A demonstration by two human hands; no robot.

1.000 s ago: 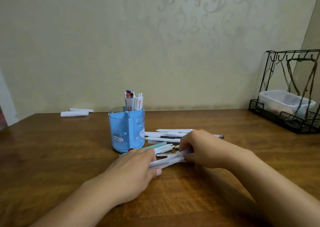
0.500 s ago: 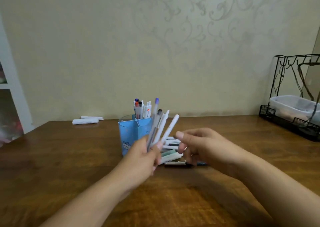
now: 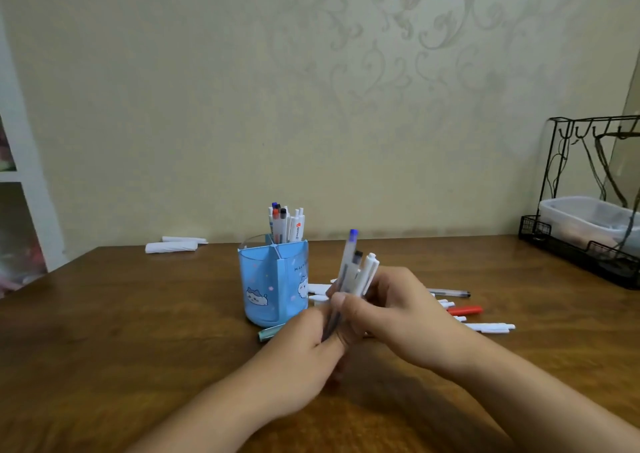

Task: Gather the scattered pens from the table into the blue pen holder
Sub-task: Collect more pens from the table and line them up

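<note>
The left hand (image 3: 311, 343) and right hand (image 3: 391, 309) both close around a small upright bundle of slim white plastic pens (image 3: 353, 272), just beside the blue cat-printed plastic pen holder (image 3: 273, 286). Light, stiff and smooth, the pens likely slip apart easily; gripping mid-barrel looks safest.

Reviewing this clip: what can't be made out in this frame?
- Lower ends of the held pens: head view, covered by the left hand and right hand.
- Pens on the table: count partly hidden behind the right hand.
- Pen holder lettering: too small.
</note>
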